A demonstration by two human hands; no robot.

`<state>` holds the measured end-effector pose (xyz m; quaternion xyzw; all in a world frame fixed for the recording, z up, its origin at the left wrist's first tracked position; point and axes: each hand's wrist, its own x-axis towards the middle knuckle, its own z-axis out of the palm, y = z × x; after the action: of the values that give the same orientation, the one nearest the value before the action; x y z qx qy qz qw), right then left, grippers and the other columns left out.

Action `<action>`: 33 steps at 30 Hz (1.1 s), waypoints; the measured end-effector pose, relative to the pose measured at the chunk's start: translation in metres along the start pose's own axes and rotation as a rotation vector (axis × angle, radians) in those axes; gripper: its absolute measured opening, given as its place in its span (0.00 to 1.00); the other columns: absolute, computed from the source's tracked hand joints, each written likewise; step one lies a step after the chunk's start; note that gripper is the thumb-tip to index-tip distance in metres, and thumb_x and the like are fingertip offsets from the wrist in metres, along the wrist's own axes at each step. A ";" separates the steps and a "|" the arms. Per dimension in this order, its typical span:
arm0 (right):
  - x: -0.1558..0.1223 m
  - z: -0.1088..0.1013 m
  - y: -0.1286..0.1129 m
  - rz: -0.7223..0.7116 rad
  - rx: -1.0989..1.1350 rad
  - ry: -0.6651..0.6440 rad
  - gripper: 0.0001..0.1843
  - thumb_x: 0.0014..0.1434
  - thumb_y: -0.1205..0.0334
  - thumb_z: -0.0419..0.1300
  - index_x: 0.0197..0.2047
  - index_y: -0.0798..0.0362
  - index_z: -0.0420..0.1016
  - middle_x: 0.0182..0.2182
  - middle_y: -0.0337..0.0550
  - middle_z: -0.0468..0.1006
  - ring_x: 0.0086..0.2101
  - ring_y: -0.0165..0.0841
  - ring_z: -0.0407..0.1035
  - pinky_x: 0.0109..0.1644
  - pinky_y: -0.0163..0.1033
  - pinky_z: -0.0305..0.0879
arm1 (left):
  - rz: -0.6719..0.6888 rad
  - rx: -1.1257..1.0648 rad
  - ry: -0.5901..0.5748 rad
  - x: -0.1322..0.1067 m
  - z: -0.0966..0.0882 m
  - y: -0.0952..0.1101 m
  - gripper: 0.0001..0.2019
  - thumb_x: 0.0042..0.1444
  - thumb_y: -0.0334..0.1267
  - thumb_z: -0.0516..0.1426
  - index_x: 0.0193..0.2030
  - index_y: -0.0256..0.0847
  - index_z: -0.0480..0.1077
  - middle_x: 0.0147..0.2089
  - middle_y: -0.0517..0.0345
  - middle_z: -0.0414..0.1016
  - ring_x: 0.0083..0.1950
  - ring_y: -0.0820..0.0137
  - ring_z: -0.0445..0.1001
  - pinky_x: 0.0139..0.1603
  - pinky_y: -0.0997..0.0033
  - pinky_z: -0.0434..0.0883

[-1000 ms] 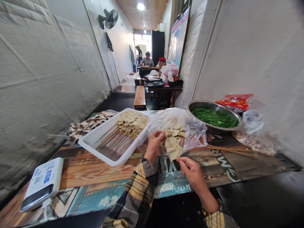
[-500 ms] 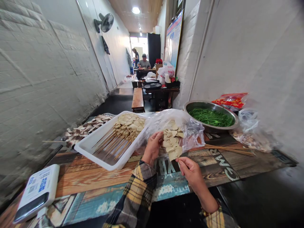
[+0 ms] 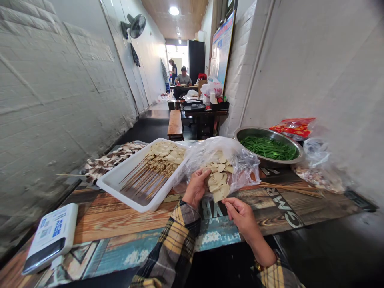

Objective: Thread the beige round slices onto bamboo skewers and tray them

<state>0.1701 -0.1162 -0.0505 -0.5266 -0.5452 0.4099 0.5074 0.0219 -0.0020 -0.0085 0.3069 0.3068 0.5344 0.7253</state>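
Observation:
A skewer threaded with thin pale slices (image 3: 218,185) is held over the table between my two hands. My right hand (image 3: 241,216) pinches its thin lower end, just below the lowest slice. My left hand (image 3: 196,187) has its thumb and fingers closed at the left edge of the slices; its fingertips are partly hidden. Right behind lies an open clear plastic bag (image 3: 244,160) with loose pale slices. To the left, a white tray (image 3: 129,199) holds many finished skewers (image 3: 150,176), their slices at the far end and sticks pointing towards me.
Bare bamboo sticks (image 3: 291,189) lie right of the bag. Behind them stands a metal bowl (image 3: 295,162) of green stalks. Mushroom skewers (image 3: 111,160) lie beyond the tray. A white payment device (image 3: 51,238) sits front left. Two people are far back past a bench (image 3: 175,123).
My left hand has come down slightly along the edge of the slices. The right hand keeps its pinch on the skewer. The whole view has shifted a little.

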 end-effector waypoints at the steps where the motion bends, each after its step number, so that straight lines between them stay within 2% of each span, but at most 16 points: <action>1: 0.000 0.000 0.001 0.002 -0.015 -0.007 0.22 0.60 0.47 0.57 0.40 0.58 0.78 0.16 0.33 0.65 0.18 0.27 0.58 0.24 0.32 0.53 | 0.013 -0.001 0.019 0.000 0.000 0.000 0.16 0.35 0.40 0.71 0.29 0.35 0.74 0.27 0.59 0.75 0.26 0.75 0.70 0.29 0.75 0.65; 4: 0.000 0.001 0.004 -0.002 -0.075 -0.030 0.21 0.61 0.47 0.56 0.41 0.58 0.79 0.16 0.34 0.66 0.18 0.27 0.59 0.24 0.33 0.54 | 0.056 -0.015 0.077 0.000 0.000 0.003 0.17 0.32 0.41 0.71 0.28 0.36 0.73 0.25 0.60 0.75 0.25 0.75 0.70 0.29 0.74 0.65; 8: 0.000 0.001 0.008 -0.042 -0.138 -0.034 0.20 0.62 0.48 0.56 0.39 0.57 0.79 0.16 0.34 0.67 0.19 0.28 0.62 0.25 0.33 0.57 | 0.083 -0.019 0.120 0.000 0.000 0.005 0.18 0.31 0.42 0.71 0.26 0.35 0.73 0.24 0.61 0.74 0.24 0.76 0.69 0.27 0.75 0.64; 19: -0.003 0.003 -0.002 -0.125 -0.234 0.073 0.19 0.61 0.49 0.57 0.31 0.56 0.79 0.17 0.37 0.69 0.19 0.28 0.61 0.24 0.32 0.58 | 0.069 0.054 0.207 0.004 -0.003 -0.003 0.18 0.29 0.43 0.71 0.22 0.37 0.69 0.21 0.61 0.72 0.21 0.75 0.68 0.24 0.75 0.62; 27: -0.002 0.002 -0.001 -0.120 -0.268 0.077 0.19 0.61 0.49 0.56 0.30 0.55 0.78 0.17 0.37 0.70 0.19 0.29 0.62 0.25 0.33 0.59 | 0.070 0.078 0.185 0.003 -0.003 -0.005 0.17 0.30 0.43 0.71 0.26 0.36 0.73 0.23 0.58 0.75 0.23 0.72 0.71 0.26 0.73 0.65; 33: -0.001 0.002 0.005 -0.085 -0.238 0.019 0.21 0.62 0.47 0.55 0.32 0.56 0.77 0.16 0.35 0.66 0.18 0.28 0.61 0.24 0.33 0.57 | 0.035 0.047 0.135 0.001 -0.001 0.001 0.19 0.30 0.45 0.71 0.26 0.36 0.73 0.24 0.58 0.75 0.24 0.73 0.71 0.26 0.75 0.65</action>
<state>0.1693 -0.1164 -0.0556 -0.5635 -0.6067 0.3156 0.4634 0.0201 -0.0008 -0.0084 0.2922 0.3623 0.5590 0.6862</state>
